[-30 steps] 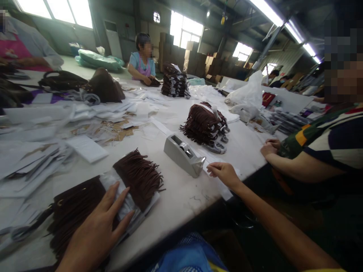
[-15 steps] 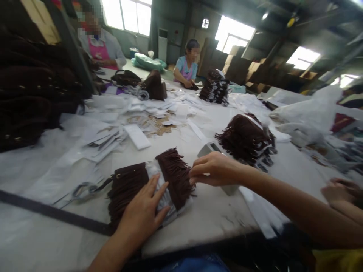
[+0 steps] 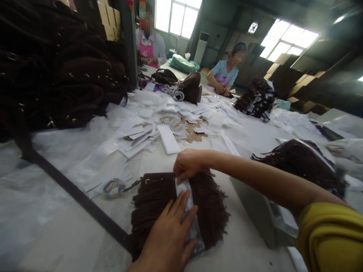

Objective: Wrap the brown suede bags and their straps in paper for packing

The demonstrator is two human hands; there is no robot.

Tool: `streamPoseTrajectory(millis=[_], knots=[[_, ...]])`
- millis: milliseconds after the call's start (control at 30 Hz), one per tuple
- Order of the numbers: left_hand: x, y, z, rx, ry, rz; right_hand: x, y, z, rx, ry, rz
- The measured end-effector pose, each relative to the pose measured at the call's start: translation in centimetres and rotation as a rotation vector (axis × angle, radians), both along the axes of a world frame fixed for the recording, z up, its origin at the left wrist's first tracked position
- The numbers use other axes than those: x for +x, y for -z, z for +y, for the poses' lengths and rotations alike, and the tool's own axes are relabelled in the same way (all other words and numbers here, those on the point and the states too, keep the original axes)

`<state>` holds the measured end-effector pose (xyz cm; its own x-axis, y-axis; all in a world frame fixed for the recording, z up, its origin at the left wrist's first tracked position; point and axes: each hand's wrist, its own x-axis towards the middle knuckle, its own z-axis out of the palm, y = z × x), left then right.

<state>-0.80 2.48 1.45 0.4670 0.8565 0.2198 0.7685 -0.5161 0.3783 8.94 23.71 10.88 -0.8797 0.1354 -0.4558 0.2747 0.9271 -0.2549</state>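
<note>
A dark brown fringed bag (image 3: 155,196) lies flat on the white table, with a pale, partly clear strip (image 3: 195,230) running across its middle. My left hand (image 3: 170,230) rests on the bag and the strip, palm down with its fingers outstretched. At the strip's upper end, my right hand (image 3: 188,164) is closed, its fingertips pinching that end against the bag's top edge. A long brown strap (image 3: 79,196) stretches from the bag to the left. Beside the bag's top left corner sits a wrapped pale coil (image 3: 113,187), joined to it by a short strap.
Under my right forearm stands a grey block-shaped holder (image 3: 255,211). A stack of fringed brown pieces (image 3: 297,162) lies to the right. Dark bags (image 3: 70,71) are heaped at left. White cards (image 3: 141,138) and brown scraps (image 3: 193,130) litter the middle. Two people work across the table.
My right hand has moved from the fringe's right side to the strip's upper end. The bag's right flap now lies closer against the strip. The view has turned left.
</note>
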Motion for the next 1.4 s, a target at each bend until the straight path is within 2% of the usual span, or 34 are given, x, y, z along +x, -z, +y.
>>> streamPoseTrajectory(millis=[167,267,367,433,500,567,667,733,867,933,1033,1133,1200,1233,1300,1367,1400], knots=[[-0.1,0.7,0.2,0.004,0.013,-0.020,-0.9,1.1,1.6,0.025,-0.020,-0.052],[-0.1,0.9,0.2,-0.001,0.016,-0.018,-0.9,2.7,3.4,0.038,0.084,-0.098],[-0.1,0.9,0.1,0.009,0.015,-0.005,-0.3,3.8,5.4,-0.067,0.211,-0.117],[-0.1,0.8,0.0,0.016,0.013,0.005,0.5,3.9,6.2,0.007,0.312,-0.044],[0.0,0.7,-0.1,0.017,0.007,0.011,1.5,3.6,5.9,0.172,0.412,0.057],[0.0,0.5,-0.2,0.017,0.001,0.012,2.6,3.4,4.4,0.218,0.459,0.208],[-0.1,0.0,-0.2,0.034,-0.015,0.010,4.3,3.8,0.8,0.031,0.298,0.411],[0.0,-0.4,-0.3,0.077,-0.018,0.021,5.4,4.4,-1.0,-0.050,0.225,0.421],[0.3,-0.2,-1.7,0.275,0.043,0.037,7.6,5.2,-1.9,0.002,0.461,0.338],[0.2,0.4,-3.1,0.355,0.096,0.054,8.7,5.3,-1.9,0.019,0.477,0.331],[-1.0,1.4,-5.4,0.376,0.137,0.132,10.3,5.3,-2.8,0.061,0.484,0.340],[-2.9,1.3,-6.8,0.369,0.127,0.116,11.5,4.9,-5.4,0.162,0.676,0.336],[-3.9,0.7,-7.2,0.354,0.051,0.037,11.8,4.4,-8.1,0.268,0.762,0.477],[-4.4,0.4,-7.2,0.344,0.001,0.007,11.9,4.2,-9.7,0.301,0.743,0.593],[-5.2,0.0,-6.9,0.324,-0.072,-0.002,12.2,4.2,-13.0,0.277,0.546,0.803],[-6.3,0.3,-6.6,0.302,-0.046,0.039,13.1,4.9,-16.1,0.192,0.282,0.859],[-7.1,0.6,-6.5,0.288,-0.018,0.054,13.9,5.4,-17.4,0.178,0.207,0.842]])
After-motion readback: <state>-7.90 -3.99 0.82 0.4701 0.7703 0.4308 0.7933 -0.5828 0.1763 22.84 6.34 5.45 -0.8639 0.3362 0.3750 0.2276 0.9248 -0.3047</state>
